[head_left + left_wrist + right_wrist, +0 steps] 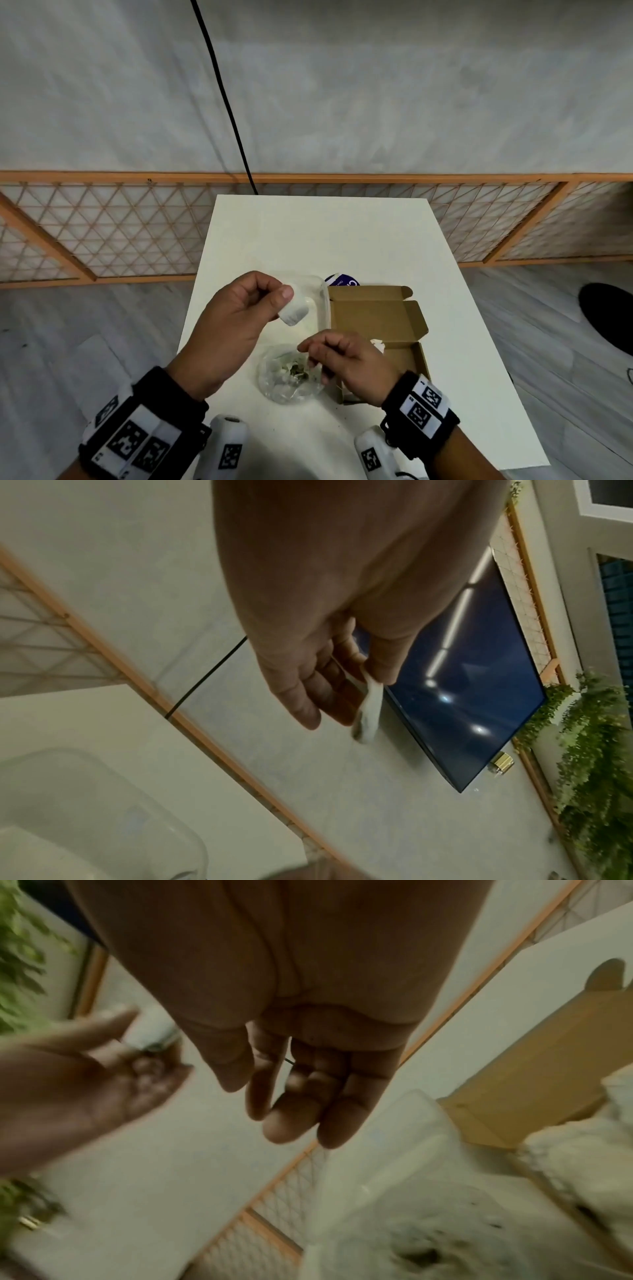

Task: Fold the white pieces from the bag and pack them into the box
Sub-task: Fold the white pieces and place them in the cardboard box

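Observation:
My left hand is raised over the table and pinches a small folded white piece between thumb and fingers. In the left wrist view the piece hangs below the fingertips. My right hand hovers with loosely curled fingers just above the clear bag, which lies crumpled and holds white pieces with dark bits. The brown cardboard box stands to the right with its lid flaps up; white pieces show in it behind my right hand. The right wrist view shows relaxed fingers with nothing in them.
A clear plastic container stands behind my left hand, with a purple-and-white round thing beyond it. The white table is narrow, its edges close on both sides. A black cable hangs behind, in front of a wooden lattice fence.

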Demonstrator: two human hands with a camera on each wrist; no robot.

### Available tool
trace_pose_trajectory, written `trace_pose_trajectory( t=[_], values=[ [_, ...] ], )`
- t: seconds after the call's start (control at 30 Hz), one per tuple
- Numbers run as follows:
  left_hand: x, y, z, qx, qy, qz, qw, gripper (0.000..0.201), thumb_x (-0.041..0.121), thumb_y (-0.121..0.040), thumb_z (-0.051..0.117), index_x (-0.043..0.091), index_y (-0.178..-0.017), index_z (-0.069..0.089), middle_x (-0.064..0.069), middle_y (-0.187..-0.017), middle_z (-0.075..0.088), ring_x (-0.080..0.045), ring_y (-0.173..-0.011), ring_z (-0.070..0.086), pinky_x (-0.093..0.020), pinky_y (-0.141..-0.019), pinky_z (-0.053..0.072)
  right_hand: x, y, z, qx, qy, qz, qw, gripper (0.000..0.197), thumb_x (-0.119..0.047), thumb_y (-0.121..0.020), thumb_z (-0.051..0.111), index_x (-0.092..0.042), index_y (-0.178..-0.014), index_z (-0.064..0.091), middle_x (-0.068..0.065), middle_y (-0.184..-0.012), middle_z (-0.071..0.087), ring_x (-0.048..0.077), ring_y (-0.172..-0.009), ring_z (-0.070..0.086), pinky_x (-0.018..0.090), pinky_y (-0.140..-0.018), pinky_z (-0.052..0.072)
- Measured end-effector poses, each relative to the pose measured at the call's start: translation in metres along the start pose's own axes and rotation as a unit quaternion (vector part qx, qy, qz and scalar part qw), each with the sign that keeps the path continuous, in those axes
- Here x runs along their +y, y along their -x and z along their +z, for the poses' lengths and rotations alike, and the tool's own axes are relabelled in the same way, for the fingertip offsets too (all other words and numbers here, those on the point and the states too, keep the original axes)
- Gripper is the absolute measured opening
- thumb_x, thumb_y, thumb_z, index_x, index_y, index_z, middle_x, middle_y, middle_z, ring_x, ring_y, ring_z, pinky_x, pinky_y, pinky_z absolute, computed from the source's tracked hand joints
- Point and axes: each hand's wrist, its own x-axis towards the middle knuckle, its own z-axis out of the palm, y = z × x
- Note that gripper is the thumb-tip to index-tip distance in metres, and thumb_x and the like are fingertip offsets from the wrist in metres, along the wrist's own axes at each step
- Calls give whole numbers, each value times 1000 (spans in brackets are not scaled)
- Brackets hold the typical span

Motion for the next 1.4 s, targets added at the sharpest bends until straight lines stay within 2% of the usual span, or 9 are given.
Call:
trace_pose_trajectory(
  t=[0.17,0.4,0.57,0.77,0.9,1.07,1.17,1.27,1.4],
  values=[
    [2,8,-13,23,-22,12,999,26,43,-83,74,19,-89,71,-11,-91,77,-27,-91,73,-58,-101,54,53,-34,9,78,265,52,960,18,-39,-95,61,-29,-102,72,-10,-99,72,4,-87,65,31,-87,55],
    [-1,19,-28,44,-65,18,997,21,40,-90,72,20,-94,72,-10,-88,75,-42,-92,66,-61,-93,52,75,-64,47,42,264,186,946,63,-75,-83,49,-16,-73,70,-5,-73,73,13,-72,67,30,-73,53],
    [-10,20,-33,47,-89,-3,995,10,28,-96,70,18,-94,72,-10,-88,74,-41,-92,65,-56,-90,52,81,-72,55,83,241,176,951,24,-35,-91,59,-28,-68,57,-7,-78,68,16,-80,65,32,-77,54],
    [-20,19,-34,34,-110,-13,993,10,28,-95,72,19,-92,73,-8,-86,74,-33,-84,65,-37,-79,52,47,-36,24,149,141,71,976,19,-26,-94,62,-21,-76,62,-3,-73,67,3,-59,57,31,-65,53],
    [-20,16,-24,-14,-132,-14,991,10,23,-95,71,17,-88,72,-4,-86,76,-11,-75,65,-17,-71,49,13,-7,-9,161,31,35,986,15,-21,-99,63,-14,-86,64,1,-97,77,15,-86,72,40,-77,57],
    [-23,10,-6,-92,-152,-23,984,13,33,-96,72,21,-92,70,-12,-82,70,-31,-70,56,-36,-68,48,-43,28,-41,181,-81,-17,980,19,-13,-107,48,0,-93,51,18,-95,77,32,-81,71,39,-75,57],
    [-20,8,10,-146,-147,-41,977,15,36,-94,73,21,-94,69,-13,-66,56,-23,-60,43,-34,-60,38,-68,47,-54,203,-92,-43,974,22,-17,-107,46,2,-98,51,22,-92,75,44,-87,71,40,-74,60],
    [-17,8,28,-189,-152,-20,970,11,33,-92,77,24,-90,70,11,-100,73,-5,-89,68,-35,-86,55,-85,58,-61,209,-93,-66,971,21,-17,-106,47,2,-97,50,24,-91,74,48,-89,69,47,-76,56],
    [-4,9,49,-245,-228,39,942,13,41,-89,78,30,-90,71,33,-150,44,16,-139,38,-28,-118,32,-107,68,-66,190,-84,-105,972,22,-17,-104,49,4,-97,51,24,-91,73,37,-84,71,44,-76,56]
  ],
)
